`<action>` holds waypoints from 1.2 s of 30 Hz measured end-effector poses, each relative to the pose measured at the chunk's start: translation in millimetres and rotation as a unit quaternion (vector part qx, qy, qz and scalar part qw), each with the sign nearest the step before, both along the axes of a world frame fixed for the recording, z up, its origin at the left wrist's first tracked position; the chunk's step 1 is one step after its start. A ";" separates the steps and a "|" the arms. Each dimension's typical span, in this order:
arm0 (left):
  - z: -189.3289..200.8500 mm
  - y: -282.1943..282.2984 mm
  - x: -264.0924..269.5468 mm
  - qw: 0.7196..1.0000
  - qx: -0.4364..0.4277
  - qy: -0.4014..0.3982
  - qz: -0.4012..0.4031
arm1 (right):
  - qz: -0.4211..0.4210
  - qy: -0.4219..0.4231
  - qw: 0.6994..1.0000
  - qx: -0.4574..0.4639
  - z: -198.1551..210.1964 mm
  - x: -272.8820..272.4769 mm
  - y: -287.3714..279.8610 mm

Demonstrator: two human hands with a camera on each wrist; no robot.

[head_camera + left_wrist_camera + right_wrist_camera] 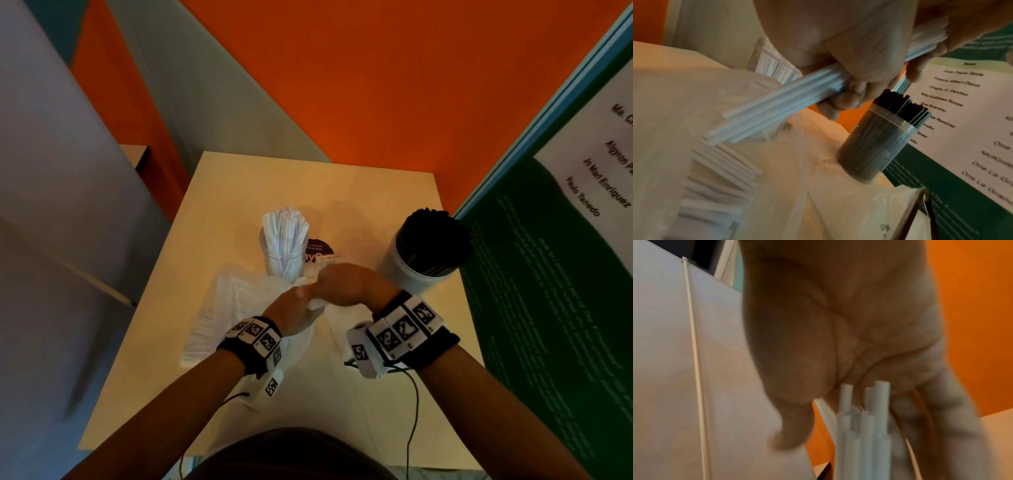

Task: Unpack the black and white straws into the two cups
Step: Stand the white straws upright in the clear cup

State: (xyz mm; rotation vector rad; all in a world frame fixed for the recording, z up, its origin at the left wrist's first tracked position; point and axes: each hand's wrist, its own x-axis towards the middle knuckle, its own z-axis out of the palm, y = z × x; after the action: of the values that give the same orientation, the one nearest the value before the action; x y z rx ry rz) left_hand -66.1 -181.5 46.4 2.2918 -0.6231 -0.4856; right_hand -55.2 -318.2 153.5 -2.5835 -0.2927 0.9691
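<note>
My left hand (297, 306) grips a bundle of white straws (764, 110) in curled fingers (846, 95), just above an open plastic bag (219, 308) holding several more white straws (719, 175). My right hand (337, 282) meets the left and holds the same bundle's other end (863, 426); its fingertips are hidden. Behind the hands a clear cup (284, 253) stands packed with white straws. At the right stands a second clear cup (416, 270), also seen in the left wrist view (873, 151), full of black straws (435, 236).
The pale table (359, 192) is small, with an orange wall (376, 85) behind it. A green poster board (548, 291) stands close against the right edge beside the black-straw cup. A purple sticker (320, 248) lies behind the white-straw cup. Wrist cables (414, 404) trail over the front.
</note>
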 end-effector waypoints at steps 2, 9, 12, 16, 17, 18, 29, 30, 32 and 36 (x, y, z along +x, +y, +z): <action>0.9 0.1 1.2 0.999 -0.038 0.007 0.018 | -0.089 -0.120 0.984 0.101 11.7 1.9 -2.3; 7.9 -12.2 4.4 0.996 -0.084 -0.003 0.039 | -0.104 -0.274 0.938 0.185 2.2 -12.3 14.0; 11.2 -16.7 6.6 0.996 -0.081 -0.012 0.022 | -0.132 -0.299 0.917 0.230 -1.0 -10.1 16.8; 27.8 -16.1 10.3 0.988 -0.156 0.010 0.020 | -0.113 -0.274 0.924 0.241 5.5 -0.1 19.5; 32.2 -15.9 13.5 0.986 -0.165 0.025 0.030 | -0.132 -0.272 0.915 0.266 7.8 2.5 19.1; 37.8 -13.5 18.7 0.984 -0.166 0.038 0.046 | -0.165 -0.281 0.897 0.299 10.4 5.4 16.5; 95.3 37.2 113.2 0.902 -0.372 -0.008 0.221 | -0.299 -0.349 0.807 0.370 0.0 31.8 -27.5; 91.3 38.5 117.5 0.905 -0.361 -0.009 0.225 | -0.300 -0.347 0.810 0.365 -3.8 31.9 -28.3; 80.3 39.9 124.5 0.910 -0.343 -0.007 0.233 | -0.299 -0.343 0.815 0.360 -10.3 31.2 -28.7; 59.7 37.4 127.5 0.906 -0.340 0.034 0.249 | -0.286 -0.343 0.828 0.340 -20.7 29.4 -30.7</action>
State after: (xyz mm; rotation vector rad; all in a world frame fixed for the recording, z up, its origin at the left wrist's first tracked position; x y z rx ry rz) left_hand 61.4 -144.1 106.1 1.6575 -0.1110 -0.0702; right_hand -25.7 -348.8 132.8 -2.0173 -0.0071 -0.2804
